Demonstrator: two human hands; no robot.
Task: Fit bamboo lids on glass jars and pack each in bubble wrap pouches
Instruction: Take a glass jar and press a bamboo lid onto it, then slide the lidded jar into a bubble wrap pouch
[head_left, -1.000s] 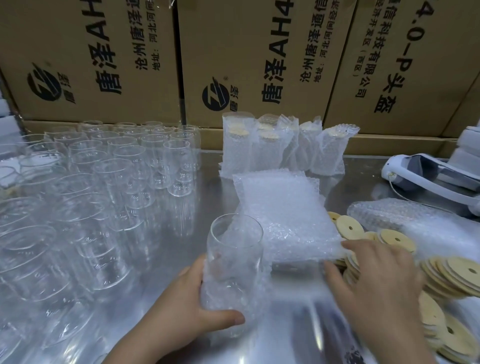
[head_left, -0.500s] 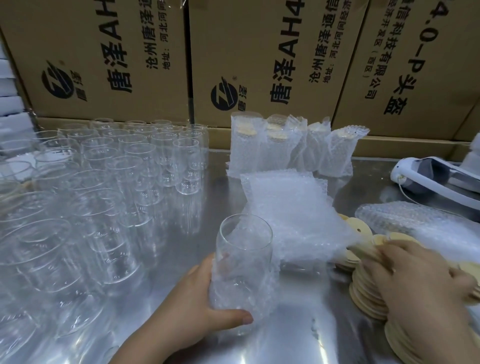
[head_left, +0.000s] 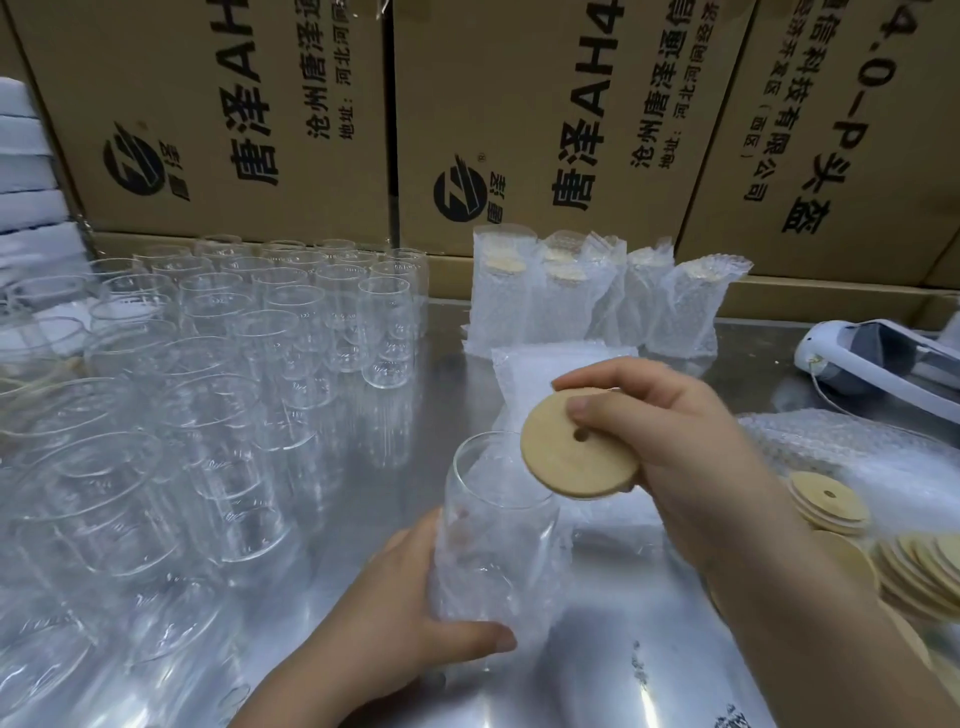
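A clear glass jar (head_left: 493, 519) stands upright on the metal table, its lower part inside a bubble wrap pouch (head_left: 467, 587). My left hand (head_left: 395, 618) grips the jar and pouch from the left near the base. My right hand (head_left: 675, 457) pinches a round bamboo lid (head_left: 576, 457) with a small centre hole, tilted just above and to the right of the jar's open rim. The lid is apart from the rim.
Many empty glass jars (head_left: 234, 364) crowd the left half of the table. Several wrapped jars (head_left: 597, 296) stand at the back. A stack of flat pouches (head_left: 535, 364) lies behind the jar. Loose bamboo lids (head_left: 883, 545) pile at the right, beside a white device (head_left: 883, 358). Cardboard boxes (head_left: 519, 119) wall the back.
My right hand lifted one bamboo lid off the pile at the right and carried it left to just above the jar. My left hand kept its grip on the jar.
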